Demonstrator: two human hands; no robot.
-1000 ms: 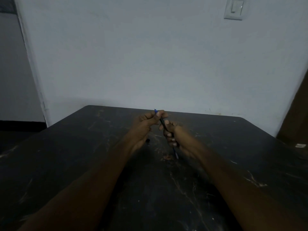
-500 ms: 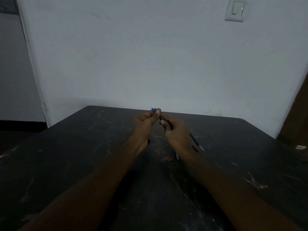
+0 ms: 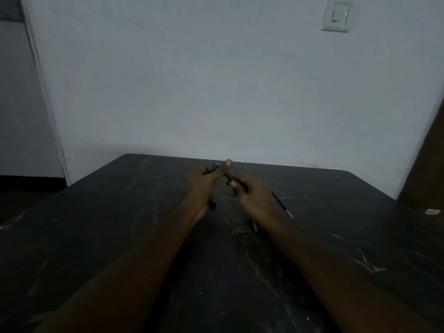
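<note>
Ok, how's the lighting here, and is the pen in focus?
Head view: dim, bluish light; the scratched black tabletop swallows detail; the thin dark pen with a blue end, pinched between left hand and right hand, looks small and soft.

We are in a plain indoor room, a home or a small office; we cannot tell which. A bare, pale painted wall [image 3: 216, 80] rises just behind the far edge of a dark table [image 3: 120, 236] with a scuffed, scratched top. A domestic-style light switch [image 3: 336, 15] sits high on that wall, towards the right. At the left the wall ends in a corner, beside a dim recess with a dark skirting [image 3: 28, 181]. Past the table's far right corner stands a brown wooden panel [image 3: 427, 164], door or cupboard. A pen [image 3: 230, 177] near the far edge suits a writing table.
</note>
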